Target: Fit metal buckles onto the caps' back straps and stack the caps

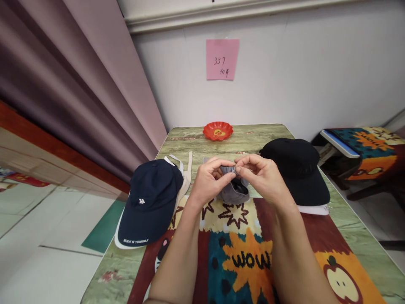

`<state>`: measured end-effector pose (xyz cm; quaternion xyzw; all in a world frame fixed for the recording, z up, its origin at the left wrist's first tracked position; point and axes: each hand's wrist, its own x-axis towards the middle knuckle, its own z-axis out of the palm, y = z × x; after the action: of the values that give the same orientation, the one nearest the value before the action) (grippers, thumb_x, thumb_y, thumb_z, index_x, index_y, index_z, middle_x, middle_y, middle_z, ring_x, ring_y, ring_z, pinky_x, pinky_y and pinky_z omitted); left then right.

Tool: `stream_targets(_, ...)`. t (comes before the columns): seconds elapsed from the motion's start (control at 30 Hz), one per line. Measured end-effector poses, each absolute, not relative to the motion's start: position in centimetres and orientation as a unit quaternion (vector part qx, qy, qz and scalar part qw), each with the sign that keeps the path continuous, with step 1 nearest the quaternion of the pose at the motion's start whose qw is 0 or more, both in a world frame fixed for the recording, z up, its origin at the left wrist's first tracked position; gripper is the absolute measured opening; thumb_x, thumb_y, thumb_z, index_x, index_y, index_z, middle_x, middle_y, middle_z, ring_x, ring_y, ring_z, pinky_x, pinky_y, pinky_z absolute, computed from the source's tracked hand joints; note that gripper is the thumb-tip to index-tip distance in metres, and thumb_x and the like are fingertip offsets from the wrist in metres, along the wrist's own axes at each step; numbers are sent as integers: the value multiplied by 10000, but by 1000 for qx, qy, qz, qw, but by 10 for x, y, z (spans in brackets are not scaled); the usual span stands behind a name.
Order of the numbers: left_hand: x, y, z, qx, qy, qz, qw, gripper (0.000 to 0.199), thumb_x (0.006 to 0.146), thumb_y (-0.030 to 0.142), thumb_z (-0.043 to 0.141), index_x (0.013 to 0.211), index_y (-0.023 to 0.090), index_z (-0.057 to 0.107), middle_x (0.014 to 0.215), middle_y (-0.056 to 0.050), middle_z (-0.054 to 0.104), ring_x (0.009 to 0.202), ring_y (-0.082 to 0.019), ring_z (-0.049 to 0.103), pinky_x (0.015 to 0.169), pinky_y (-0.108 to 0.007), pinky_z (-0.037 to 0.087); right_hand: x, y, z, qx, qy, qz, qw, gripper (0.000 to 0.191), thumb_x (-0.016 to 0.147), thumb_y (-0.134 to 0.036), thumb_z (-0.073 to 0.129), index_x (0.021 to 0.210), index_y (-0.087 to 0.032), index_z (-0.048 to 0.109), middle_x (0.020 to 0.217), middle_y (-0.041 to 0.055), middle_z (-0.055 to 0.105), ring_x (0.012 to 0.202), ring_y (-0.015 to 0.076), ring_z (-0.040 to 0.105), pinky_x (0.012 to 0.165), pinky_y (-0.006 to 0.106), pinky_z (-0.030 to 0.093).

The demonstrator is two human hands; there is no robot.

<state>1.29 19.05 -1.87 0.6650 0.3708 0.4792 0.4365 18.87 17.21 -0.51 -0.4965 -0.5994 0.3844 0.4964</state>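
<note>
A grey cap (234, 194) is held up over the middle of the table, its strap end raised between both hands. My left hand (211, 179) pinches the grey strap between thumb and fingers. On the other side, my right hand (261, 175) has thumb and forefinger closed on the same strap, close to the left fingertips. The hands hide part of the cap. A navy cap (153, 198) with white lettering lies left of the hands, over a white one. To the right is a black cap (294, 169), with something white under its brim.
A red scalloped dish (218, 131) stands at the back of the table (262, 131). A colourful patterned cloth (240, 261) lies beneath my forearms. A pink note (222, 59) is on the wall, a curtain (104, 71) hangs left, and a cloth-covered stool (370, 145) is at right.
</note>
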Motion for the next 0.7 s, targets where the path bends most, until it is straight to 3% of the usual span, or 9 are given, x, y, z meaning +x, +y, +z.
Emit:
stream_targets(0.43, 12, 192, -18, 656, 377, 476, 448, 230, 793, 292, 744, 980, 159, 731, 892, -39, 612, 603, -79, 517, 530, -203, 420, 184, 177, -12, -454, -609, 370, 536, 175, 822, -381, 744, 812, -207, 735, 910, 64, 726, 870, 209, 679, 778, 335, 574)
stream_targets(0.57, 6, 193, -16, 633, 391, 486, 459, 251, 790, 314, 766, 991, 165, 745, 846, -35, 639, 580, -81, 512, 508, -203, 400, 186, 175, -9, -452, -604, 406, 516, 350, 774, -412, 806, 1053, -212, 736, 1029, 78, 735, 901, 220, 712, 815, 366, 602)
stream_targets(0.7, -1, 193, -13, 610, 391, 494, 480, 269, 756, 316, 815, 978, 174, 761, 797, -22, 655, 560, -77, 508, 502, -200, 394, 188, 175, -8, -451, -667, 351, 478, 501, 746, -361, 836, 1215, -248, 699, 1217, 77, 717, 1078, 253, 697, 998, 434, 551)
